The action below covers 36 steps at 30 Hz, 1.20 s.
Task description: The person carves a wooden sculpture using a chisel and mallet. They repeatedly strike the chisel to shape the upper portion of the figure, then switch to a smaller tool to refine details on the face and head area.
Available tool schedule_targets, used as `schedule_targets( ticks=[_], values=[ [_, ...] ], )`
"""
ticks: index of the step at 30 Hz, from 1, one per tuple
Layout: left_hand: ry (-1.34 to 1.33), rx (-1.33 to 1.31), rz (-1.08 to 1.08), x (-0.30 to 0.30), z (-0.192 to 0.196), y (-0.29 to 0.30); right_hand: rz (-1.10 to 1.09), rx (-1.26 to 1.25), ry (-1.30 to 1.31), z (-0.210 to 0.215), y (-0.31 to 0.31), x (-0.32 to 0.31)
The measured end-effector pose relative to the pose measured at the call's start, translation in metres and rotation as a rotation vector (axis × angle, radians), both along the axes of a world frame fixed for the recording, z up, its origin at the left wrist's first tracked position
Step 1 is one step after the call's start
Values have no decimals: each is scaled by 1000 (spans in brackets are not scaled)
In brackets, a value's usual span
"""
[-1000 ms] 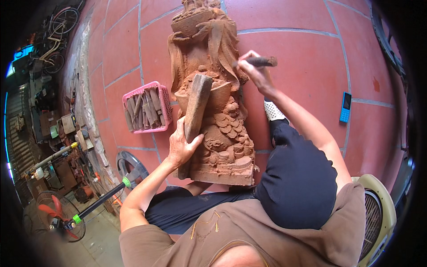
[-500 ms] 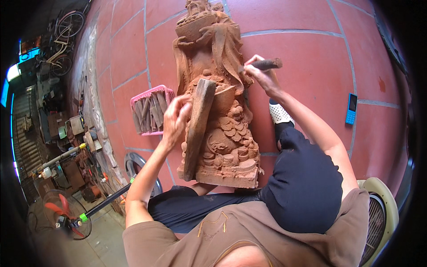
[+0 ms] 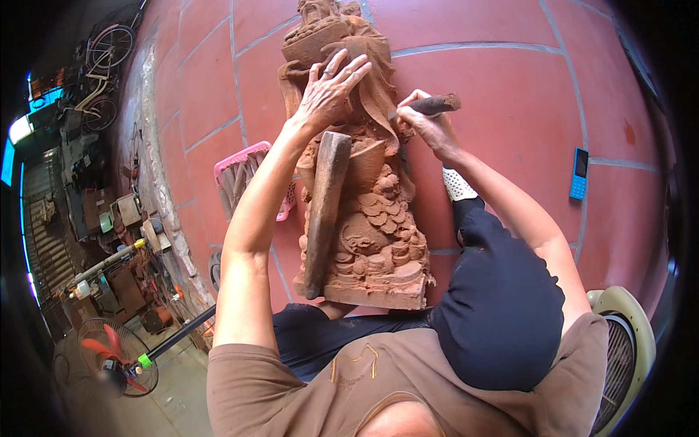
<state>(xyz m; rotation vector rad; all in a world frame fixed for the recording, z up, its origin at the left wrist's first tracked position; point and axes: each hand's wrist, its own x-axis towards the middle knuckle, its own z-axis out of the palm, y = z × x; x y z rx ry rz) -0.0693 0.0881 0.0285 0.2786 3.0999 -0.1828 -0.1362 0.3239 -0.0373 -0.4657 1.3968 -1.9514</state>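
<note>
**A:** What's on your left?

**B:** I see a fan (image 3: 116, 357) with red blades low down, then a pink basket (image 3: 247, 178) on the tiled floor (image 3: 510, 65), holding what look like wooden-handled tools.

**A:** And the middle?

**B:** The carved wooden statue (image 3: 371, 218) lies on the tiles, with a wooden mallet (image 3: 324, 211) lying along it. My left hand (image 3: 331, 91) rests flat on the upper carving, fingers spread, gripping nothing. My right hand (image 3: 426, 124) is clenched around a chisel (image 3: 429, 106), tip at the statue.

**A:** Further right?

**B:** A blue phone (image 3: 579, 173) lies well apart on the floor.
</note>
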Motion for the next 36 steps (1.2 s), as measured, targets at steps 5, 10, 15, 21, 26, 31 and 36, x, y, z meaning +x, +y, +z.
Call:
schedule_targets(
  ticks=[5,10,15,21,26,31,36],
  values=[
    [-145,187,-70,21,29,5,-111,-96,-92,-3,-33,-34],
    [-9,340,26,13,34,-16,-103,-8,-34,-4,-49,-20],
    [38,46,9,-16,12,5,86,103,-25,2,-19,-17],
    [-147,102,-84,5,20,12,-14,1,-57,9,-28,-25],
    [-19,191,-151,14,34,3,-147,-100,-117,2,-64,-25],
    [253,316,71,11,29,-16,-117,-61,-50,-5,-67,-31],
    [245,330,39,10,14,5,96,4,30,1,-19,-20]
  ],
)
